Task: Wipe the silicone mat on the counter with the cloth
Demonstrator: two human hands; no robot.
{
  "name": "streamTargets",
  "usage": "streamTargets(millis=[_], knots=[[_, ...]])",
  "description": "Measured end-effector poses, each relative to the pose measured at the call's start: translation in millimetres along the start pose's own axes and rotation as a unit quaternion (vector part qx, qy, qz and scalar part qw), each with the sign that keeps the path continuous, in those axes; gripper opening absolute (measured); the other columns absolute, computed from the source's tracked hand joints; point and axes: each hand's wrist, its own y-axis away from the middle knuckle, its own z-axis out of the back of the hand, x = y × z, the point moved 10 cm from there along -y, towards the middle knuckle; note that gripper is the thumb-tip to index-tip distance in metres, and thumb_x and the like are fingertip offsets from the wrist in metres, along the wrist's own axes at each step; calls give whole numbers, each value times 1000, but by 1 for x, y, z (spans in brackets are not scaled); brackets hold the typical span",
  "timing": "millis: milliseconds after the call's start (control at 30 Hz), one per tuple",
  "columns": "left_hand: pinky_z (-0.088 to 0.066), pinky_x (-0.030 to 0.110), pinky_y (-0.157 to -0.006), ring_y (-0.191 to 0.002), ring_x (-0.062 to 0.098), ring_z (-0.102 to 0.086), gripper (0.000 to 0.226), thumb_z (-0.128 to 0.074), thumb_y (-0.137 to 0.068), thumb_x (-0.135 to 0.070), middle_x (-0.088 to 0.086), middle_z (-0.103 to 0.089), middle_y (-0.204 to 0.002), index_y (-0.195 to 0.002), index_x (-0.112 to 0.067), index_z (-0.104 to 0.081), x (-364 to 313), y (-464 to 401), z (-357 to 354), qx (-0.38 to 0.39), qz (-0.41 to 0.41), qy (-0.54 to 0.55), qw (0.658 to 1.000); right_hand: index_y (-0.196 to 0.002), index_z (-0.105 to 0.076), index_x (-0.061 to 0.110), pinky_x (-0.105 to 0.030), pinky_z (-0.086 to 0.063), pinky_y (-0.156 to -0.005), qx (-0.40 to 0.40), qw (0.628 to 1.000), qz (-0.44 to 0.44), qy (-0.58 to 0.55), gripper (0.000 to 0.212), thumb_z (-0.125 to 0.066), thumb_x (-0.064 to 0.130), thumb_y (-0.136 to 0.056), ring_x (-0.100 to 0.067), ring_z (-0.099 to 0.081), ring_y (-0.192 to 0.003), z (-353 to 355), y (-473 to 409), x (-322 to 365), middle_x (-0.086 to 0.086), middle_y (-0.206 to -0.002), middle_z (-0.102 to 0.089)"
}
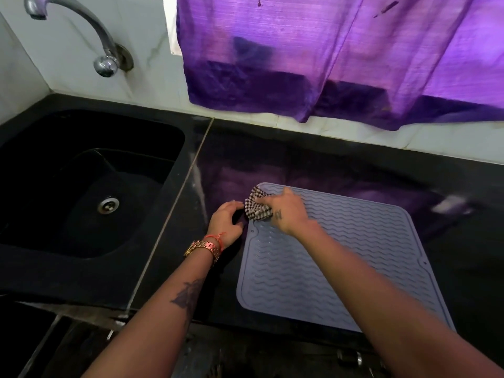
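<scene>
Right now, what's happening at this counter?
A person is wiping a grey-blue silicone mat on a black counter beside the sink. The right hand presses a bunched checkered cloth onto the mat's far-left corner. The left hand rests at the mat's left edge, apparently steadying it. Most of the mat lies uncovered.

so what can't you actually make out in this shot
All in the head view:
- Mat: its far left corner is covered by the cloth and right hand; its near right corner is hidden by the right forearm.
- Right hand's grip on the cloth: the fingers' undersides are hidden.
- Left hand: whether it touches the mat edge is lost in shadow.
- Pale object on the counter at right: too blurred to identify.
</scene>
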Motion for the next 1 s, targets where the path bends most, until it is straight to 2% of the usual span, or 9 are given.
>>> streamTargets(millis=[100, 267, 367, 467, 533, 633, 700, 833, 1000], knots=[[-21, 16, -106, -133, 20, -39, 47, -61, -77, 3, 11, -52, -134, -123, -6, -56, 1, -1, -1, -2, 0, 0, 1000, -136, -44, 38, -34, -38, -92, 11, 999, 32, 3, 57, -49, 5, -90, -27, -46, -109, 0, 19, 13, 5, -76, -30], [-28, 29, -114, -132, 21, -40, 46, -62, -76, 3, 13, -52, -133, -122, -5, -57, 3, -1, -1, 0, -3, 4, 1000, -127, -54, 42, -32, -39, -83, 73, 994, 75, 7, 58, -48, 3, -85, -28, -49, -104, -10, 28, 12, -6, -93, -45], [-29, 31, -114, -133, 21, -39, 46, -64, -77, 1, 12, -51, -134, -122, -6, -57, 3, -2, -2, 3, -2, 9, 1000, -121, -64, 25, -22, -44, -94, 171, 964, 83, -189, 57, -42, -10, -82, -15, -55, -113, -4, 29, 0, -3, -120, -64], [-27, 29, -114, -134, 19, -37, 47, -64, -78, -1, 10, -49, -136, -123, -8, -56, 5, -3, -2, 3, 2, 10, 1000, -121, -63, 22, -15, -47, -86, 30, 927, -24, -372, 47, -47, -6, -87, -12, -54, -112, 29, 13, -42, 1, -124, -61], [-28, 31, -114, -134, 18, -37, 47, -63, -79, -1, 9, -47, -138, -124, -9, -55, 6, -3, -2, 4, 5, 12, 1000, -123, -61, 29, -21, -49, -81, -62, 935, -102, -335, 49, -48, -2, -88, -19, -57, -110, 30, 5, -67, -4, -126, -60], [-28, 31, -114, -134, 18, -37, 47, -63, -79, -1, 9, -48, -138, -124, -9, -55, 6, -3, -3, 4, 1, 4, 1000, -125, -58, 25, -33, -44, -96, -3, 983, -50, -177, 54, -46, -7, -83, -29, -50, -120, -3, 0, -37, -5, -132, -57], [-28, 30, -114, -135, 18, -36, 47, -63, -78, -1, 9, -48, -138, -124, -9, -55, 6, -3, -3, 4, 1, 2, 1000, -128, -50, 29, -39, -40, -92, 14, 996, -23, -87, 55, -45, -4, -84, -29, -43, -116, -16, 4, -21, -5, -130, -58], [-24, 25, -113, -134, 19, -37, 47, -63, -79, -1, 9, -48, -137, -125, -8, -55, 5, -2, -3, 4, -4, -11, 1000, -133, -38, 43, -34, -41, -81, 45, 997, -6, -69, 66, -46, -2, -85, -27, -45, -103, -21, 6, -21, -9, -111, -56], [-22, 19, -110, -133, 19, -38, 47, -63, -78, -1, 9, -50, -136, -124, -8, -55, 3, -2, -1, -5, -9, -20, 1000, -141, -30, 44, -31, -39, -75, 41, 996, 73, -1, 72, -45, -1, -87, -21, -40, -93, -23, 25, -2, 1, -134, -56]])
